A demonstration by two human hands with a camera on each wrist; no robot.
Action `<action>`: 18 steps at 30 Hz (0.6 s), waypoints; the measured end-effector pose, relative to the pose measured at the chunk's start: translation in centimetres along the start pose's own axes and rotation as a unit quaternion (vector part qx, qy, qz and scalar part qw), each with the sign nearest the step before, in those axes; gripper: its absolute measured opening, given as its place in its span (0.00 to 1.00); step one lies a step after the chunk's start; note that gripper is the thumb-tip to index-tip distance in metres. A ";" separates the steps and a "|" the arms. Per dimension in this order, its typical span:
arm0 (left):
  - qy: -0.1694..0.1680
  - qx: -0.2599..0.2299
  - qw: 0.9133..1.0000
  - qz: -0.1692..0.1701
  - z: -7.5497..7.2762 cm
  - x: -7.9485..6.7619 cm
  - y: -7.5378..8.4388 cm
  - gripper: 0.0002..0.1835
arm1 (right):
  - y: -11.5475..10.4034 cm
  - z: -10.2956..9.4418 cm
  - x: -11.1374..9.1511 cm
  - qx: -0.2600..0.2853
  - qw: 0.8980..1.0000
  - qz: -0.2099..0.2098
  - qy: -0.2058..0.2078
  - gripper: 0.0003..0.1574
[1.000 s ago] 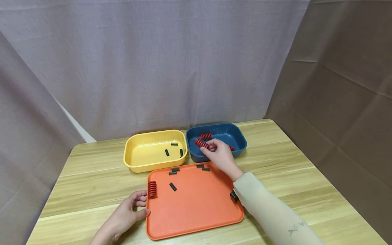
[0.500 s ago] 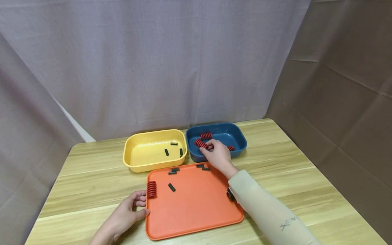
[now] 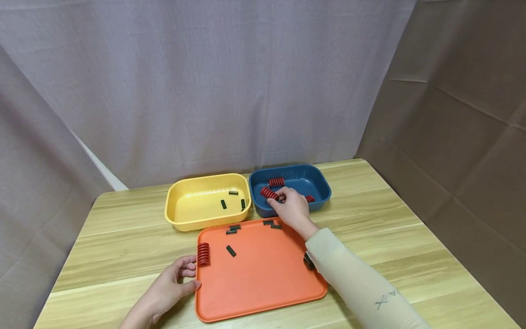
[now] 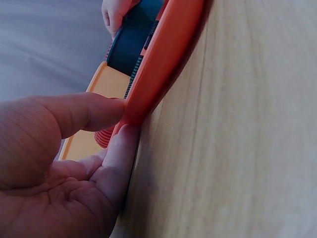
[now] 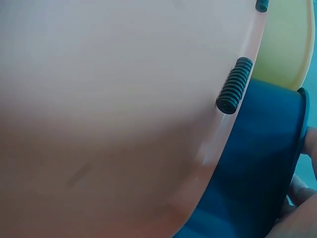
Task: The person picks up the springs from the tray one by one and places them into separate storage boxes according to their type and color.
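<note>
My right hand (image 3: 292, 210) reaches over the near rim of the blue bin (image 3: 318, 183) and grips a red coil spring (image 3: 268, 192) between thumb and fingers. Another red spring (image 3: 276, 182) lies behind it in the bin, and a third red spring (image 3: 310, 198) shows partly beside the hand. In the right wrist view only some fingers (image 5: 299, 191) appear, past the bin wall. My left hand (image 3: 174, 281) rests at the left edge of the orange tray (image 3: 263, 283), thumb and fingertips touching its rim. A large red spring (image 3: 203, 254) lies just inside that edge.
Several small dark green springs (image 3: 231, 251) are spread over the tray, mostly along its far edge. A yellow bin (image 3: 181, 214) with several small dark springs stands left of the blue bin. Black pieces (image 3: 308, 261) at the tray's right side are partly covered by the right sleeve.
The right forearm has shifted slightly left, and the hand with the red spring has settled a little lower over the blue bin. The left hand stays at the tray edge.
</note>
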State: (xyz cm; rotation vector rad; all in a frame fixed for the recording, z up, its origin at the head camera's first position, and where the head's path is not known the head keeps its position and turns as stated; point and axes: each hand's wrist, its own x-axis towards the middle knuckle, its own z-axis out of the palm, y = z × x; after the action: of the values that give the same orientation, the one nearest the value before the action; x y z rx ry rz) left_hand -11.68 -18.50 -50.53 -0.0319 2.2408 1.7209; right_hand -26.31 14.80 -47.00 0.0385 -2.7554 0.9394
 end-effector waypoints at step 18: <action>-0.003 0.008 1.000 -0.001 -0.1 0.2 -0.2 0.35 | -0.4 -2.4 -1.5 0.103 0.994 -0.031 -0.031 0.21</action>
State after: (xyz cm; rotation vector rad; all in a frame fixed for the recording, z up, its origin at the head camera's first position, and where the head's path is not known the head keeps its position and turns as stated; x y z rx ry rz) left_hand -11.85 -18.61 -50.70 -0.0252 2.2504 1.6990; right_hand -24.32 15.90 -45.25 0.1902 -2.6832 1.2221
